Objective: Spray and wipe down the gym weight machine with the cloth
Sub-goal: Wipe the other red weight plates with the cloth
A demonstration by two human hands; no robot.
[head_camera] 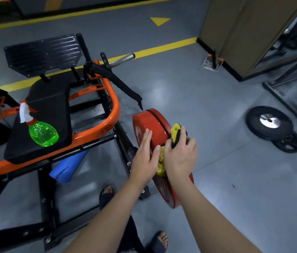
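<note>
The weight machine has an orange frame [114, 106], a black seat pad [49, 110] and red weight plates [153, 123] loaded at its right side. My left hand [145, 154] lies flat with straight fingers on the face of the near red plate. My right hand [180, 154] grips a yellow and black cloth [176, 130] and presses it onto the plates' rim. A green spray bottle [42, 132] with a white trigger head lies on the seat pad, apart from both hands.
A black ribbed footplate [43, 53] and a chrome bar end [124, 59] stand behind the seat. A blue roll [69, 167] lies under the frame. Black plates [271, 125] lie on the grey floor at the right, near another machine's frame [286, 99]. My sandalled feet [107, 194] are below.
</note>
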